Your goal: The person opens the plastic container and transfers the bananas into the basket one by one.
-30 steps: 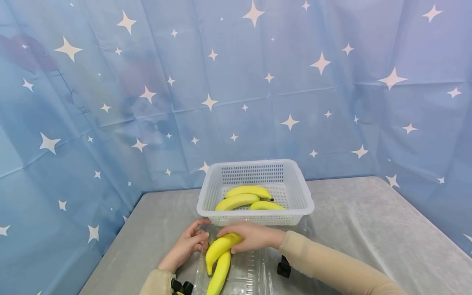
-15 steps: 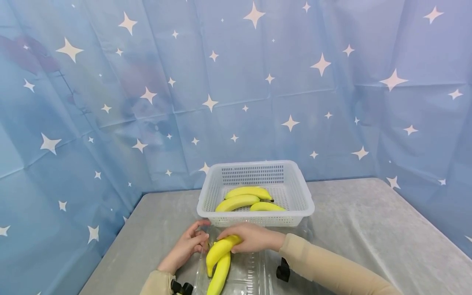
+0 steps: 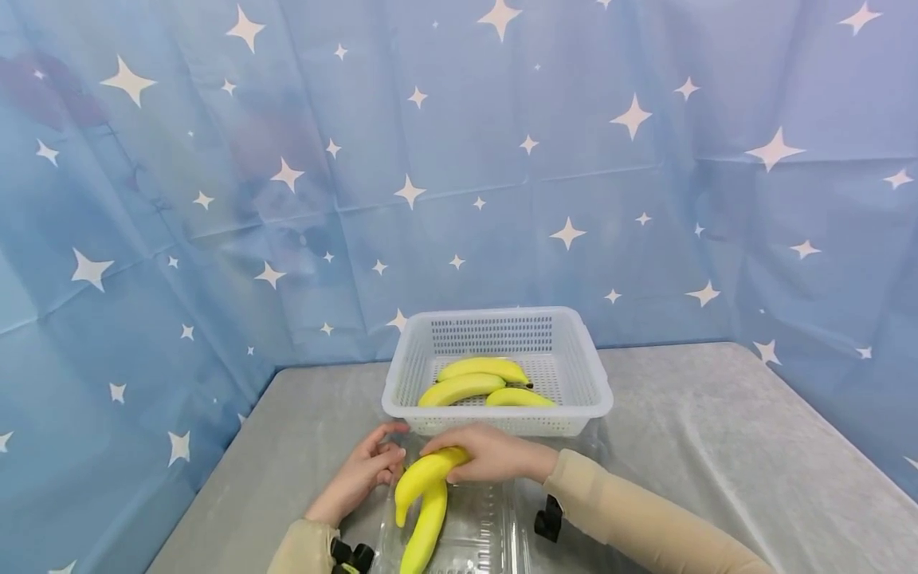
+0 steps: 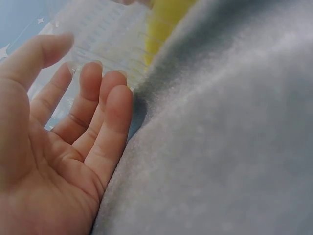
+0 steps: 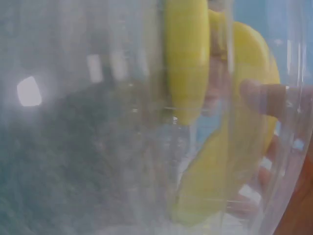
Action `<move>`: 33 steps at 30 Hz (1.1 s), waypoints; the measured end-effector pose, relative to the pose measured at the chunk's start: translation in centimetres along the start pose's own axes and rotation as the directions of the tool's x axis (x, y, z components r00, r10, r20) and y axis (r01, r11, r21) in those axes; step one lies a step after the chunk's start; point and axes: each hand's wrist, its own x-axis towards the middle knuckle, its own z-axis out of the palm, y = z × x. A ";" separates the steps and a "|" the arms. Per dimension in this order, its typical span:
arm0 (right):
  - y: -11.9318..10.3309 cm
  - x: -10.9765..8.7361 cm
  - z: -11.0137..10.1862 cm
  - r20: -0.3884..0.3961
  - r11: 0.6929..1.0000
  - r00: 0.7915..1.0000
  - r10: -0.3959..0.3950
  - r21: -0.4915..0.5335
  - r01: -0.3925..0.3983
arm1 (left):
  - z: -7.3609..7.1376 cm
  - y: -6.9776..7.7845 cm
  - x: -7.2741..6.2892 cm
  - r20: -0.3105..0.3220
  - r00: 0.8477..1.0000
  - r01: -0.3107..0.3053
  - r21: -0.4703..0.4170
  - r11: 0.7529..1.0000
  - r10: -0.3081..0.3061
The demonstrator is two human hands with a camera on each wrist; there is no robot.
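Note:
My right hand [image 3: 484, 453] grips a yellow banana [image 3: 426, 477] near its far end, thumb on one side and fingers on the other. This banana crosses over the upper part of a second banana [image 3: 428, 532], which lies lengthwise in a clear plastic container [image 3: 476, 532]. The right wrist view looks through the container's transparent wall [image 5: 122, 161] at both bananas. At the container's left edge is my left hand [image 3: 364, 469], its fingers loosely bent. In the left wrist view its palm faces up, with relaxed fingertips [image 4: 119, 100] right at the clear plastic.
Behind the container stands a white perforated basket [image 3: 495, 413] holding 3 bananas [image 3: 484, 367]. A grey cloth [image 3: 688, 446] covers the table. A blue curtain with white stars [image 3: 459, 159] hangs behind it.
The near end of the held banana has swung slightly to the left. Both hands keep nearly the same places, and the head view has shifted a little.

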 end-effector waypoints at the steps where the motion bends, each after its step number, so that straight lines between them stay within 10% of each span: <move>1: -0.1 0.0 -0.1 -0.005 1.000 1.000 -0.003 0.000 0.003 | 0.0 0.0 0.0 -0.002 1.000 0.001 0.000 1.000 -0.001; 33: -1.6 -0.3 -1.5 -0.048 0.990 0.990 -0.134 -0.039 0.132 | 0.1 0.0 -0.2 -0.009 1.000 0.002 0.003 1.000 -0.002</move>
